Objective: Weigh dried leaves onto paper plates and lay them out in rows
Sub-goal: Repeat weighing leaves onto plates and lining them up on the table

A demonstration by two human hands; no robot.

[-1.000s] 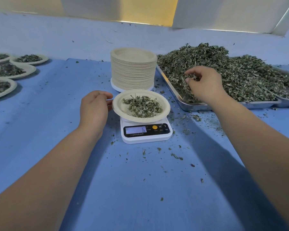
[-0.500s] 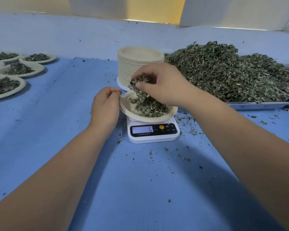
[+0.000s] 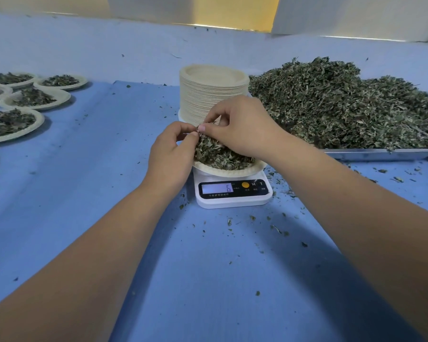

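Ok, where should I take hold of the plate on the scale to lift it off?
Probably the plate by its near rim, from the front: it overhangs the scale, so a grip fits under; the plate stack blocks the back.

The desk [image 3: 84, 193] wears a matt blue cloth-like cover, smooth but faintly creased. The paper plates [image 3: 208, 95] look cream, matt and fibrous, with ribbed rims. The scale [image 3: 232, 201] is glossy white plastic with a black panel. The tray [image 3: 381, 154] is dull brushed metal. The dried leaves [image 3: 331, 107] look rough, crumbly and matt.
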